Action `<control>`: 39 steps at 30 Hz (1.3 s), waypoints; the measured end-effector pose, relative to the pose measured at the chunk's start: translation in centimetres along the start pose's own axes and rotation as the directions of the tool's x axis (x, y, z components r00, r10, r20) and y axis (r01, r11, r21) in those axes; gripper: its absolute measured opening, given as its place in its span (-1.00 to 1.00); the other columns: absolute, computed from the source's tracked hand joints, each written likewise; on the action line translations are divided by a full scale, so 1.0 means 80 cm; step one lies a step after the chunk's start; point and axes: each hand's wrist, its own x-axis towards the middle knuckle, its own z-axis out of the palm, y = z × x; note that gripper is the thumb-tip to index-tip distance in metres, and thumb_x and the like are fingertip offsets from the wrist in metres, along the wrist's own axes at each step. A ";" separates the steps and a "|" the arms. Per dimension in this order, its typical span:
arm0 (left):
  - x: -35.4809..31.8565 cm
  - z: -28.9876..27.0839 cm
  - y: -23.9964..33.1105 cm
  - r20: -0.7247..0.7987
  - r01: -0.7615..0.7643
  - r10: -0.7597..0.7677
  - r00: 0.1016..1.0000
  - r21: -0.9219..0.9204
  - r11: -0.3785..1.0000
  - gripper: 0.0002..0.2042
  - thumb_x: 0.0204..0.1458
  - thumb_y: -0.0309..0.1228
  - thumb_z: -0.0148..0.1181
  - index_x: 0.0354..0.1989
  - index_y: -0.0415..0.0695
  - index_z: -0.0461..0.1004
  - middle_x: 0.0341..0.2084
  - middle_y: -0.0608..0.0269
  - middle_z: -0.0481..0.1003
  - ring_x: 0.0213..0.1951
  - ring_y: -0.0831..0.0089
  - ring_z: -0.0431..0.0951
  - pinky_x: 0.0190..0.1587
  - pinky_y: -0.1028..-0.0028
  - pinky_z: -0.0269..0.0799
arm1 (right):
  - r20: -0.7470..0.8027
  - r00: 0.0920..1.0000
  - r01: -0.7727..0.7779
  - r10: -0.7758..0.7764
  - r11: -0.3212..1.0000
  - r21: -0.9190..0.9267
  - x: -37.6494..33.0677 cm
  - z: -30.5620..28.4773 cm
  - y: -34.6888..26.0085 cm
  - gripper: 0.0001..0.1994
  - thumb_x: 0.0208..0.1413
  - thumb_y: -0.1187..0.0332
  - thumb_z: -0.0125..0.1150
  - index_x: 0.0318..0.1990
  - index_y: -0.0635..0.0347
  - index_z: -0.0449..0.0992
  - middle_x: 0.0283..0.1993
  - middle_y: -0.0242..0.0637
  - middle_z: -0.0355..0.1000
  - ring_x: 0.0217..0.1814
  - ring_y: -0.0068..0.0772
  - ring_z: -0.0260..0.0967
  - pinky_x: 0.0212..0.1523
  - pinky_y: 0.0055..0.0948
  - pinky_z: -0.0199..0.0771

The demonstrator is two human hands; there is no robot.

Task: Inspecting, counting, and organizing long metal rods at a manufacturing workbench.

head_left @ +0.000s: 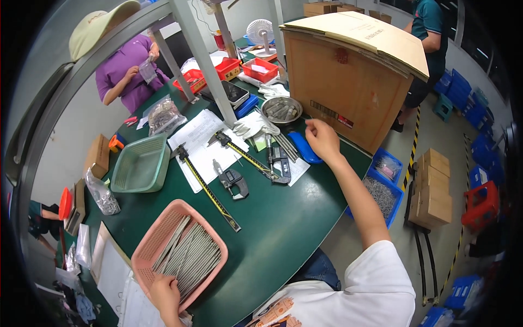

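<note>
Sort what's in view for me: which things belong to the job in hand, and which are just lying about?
Likely in the job:
- pink basket, at the left hand
- metal rods inside it
- perhaps the long blue item, beside the right hand

Apparently just lying about:
- green basin
- white fan
- large carton

The view looks from the person's head, through a wide fisheye lens above the near edge of the dark green, flat worktable (278,234). It faces forward and down across that table, steeply enough to see into the rectangular pink plastic basket (145,245) at the table's near left. Close over the table, it also reaches the smooth grey floor (436,133) right of it and the pale wall (245,13) beyond it.
</note>
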 end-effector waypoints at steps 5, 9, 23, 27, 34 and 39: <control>-0.004 0.000 0.012 0.042 0.124 -0.121 0.992 -0.088 0.988 -0.83 -0.28 -0.54 0.16 -0.43 -0.25 0.50 -0.49 0.08 0.42 -0.42 0.14 0.43 -0.33 0.29 0.32 | 0.020 0.966 -0.244 0.258 0.933 -0.264 0.078 0.044 0.017 -0.69 -0.08 0.16 0.03 -0.35 0.24 0.50 -0.32 -0.15 0.47 -0.30 -0.29 0.43 -0.30 -0.30 0.40; -0.012 -0.002 0.015 -0.102 0.057 -0.072 0.992 -0.139 0.989 -0.79 -0.25 -0.55 0.14 -0.36 -0.27 0.46 -0.42 0.03 0.41 -0.32 0.09 0.42 -0.22 0.30 0.31 | 0.240 0.858 -0.477 0.454 0.877 0.048 0.109 0.060 0.047 -0.67 -0.10 0.15 0.02 -0.56 0.25 0.52 -0.57 -0.22 0.46 -0.45 -0.28 0.45 -0.34 -0.29 0.40; 0.067 0.014 0.238 -0.344 -0.532 0.407 0.846 -0.504 0.680 -0.86 -0.22 -0.48 0.20 -0.42 -0.18 0.49 -0.53 0.21 0.41 -0.46 0.27 0.40 -0.41 0.39 0.33 | 0.415 0.910 -0.141 0.018 0.953 0.268 -0.150 -0.031 -0.086 -0.77 -0.08 0.32 0.09 -0.58 0.35 0.46 -0.70 -0.12 0.35 -0.69 -0.45 0.32 -0.63 -0.42 0.26; 0.048 0.045 0.264 -0.136 -0.475 0.477 0.868 -0.502 0.722 -0.81 -0.29 -0.31 0.28 -0.56 -0.14 0.44 -0.63 0.26 0.38 -0.53 0.28 0.41 -0.49 0.37 0.32 | 0.431 0.898 -0.208 0.089 0.948 0.239 -0.228 -0.053 -0.097 -0.79 -0.10 0.34 0.11 -0.56 0.35 0.46 -0.71 -0.12 0.33 -0.71 -0.49 0.29 -0.65 -0.43 0.23; 0.025 0.052 0.247 0.105 -0.322 0.496 0.862 -0.643 0.695 -0.80 -0.28 -0.38 0.21 -0.50 -0.20 0.38 -0.53 0.15 0.41 -0.47 0.22 0.45 -0.42 0.33 0.38 | 0.570 0.786 -0.484 0.240 0.812 0.326 -0.288 -0.059 -0.103 -0.77 -0.02 0.31 0.11 -0.52 0.34 0.48 -0.73 -0.22 0.34 -0.69 -0.55 0.34 -0.64 -0.50 0.29; 0.023 0.029 0.213 0.374 0.308 0.498 0.783 -0.927 0.212 -0.84 0.00 -0.43 0.04 -0.28 -0.25 0.34 -0.42 0.24 0.44 -0.39 0.52 0.47 -0.39 0.55 0.38 | 0.346 0.938 -0.098 0.034 0.981 0.169 -0.279 -0.064 -0.117 -0.86 -0.06 0.38 0.14 -0.40 0.28 0.50 -0.54 -0.19 0.43 -0.59 -0.45 0.40 -0.53 -0.53 0.38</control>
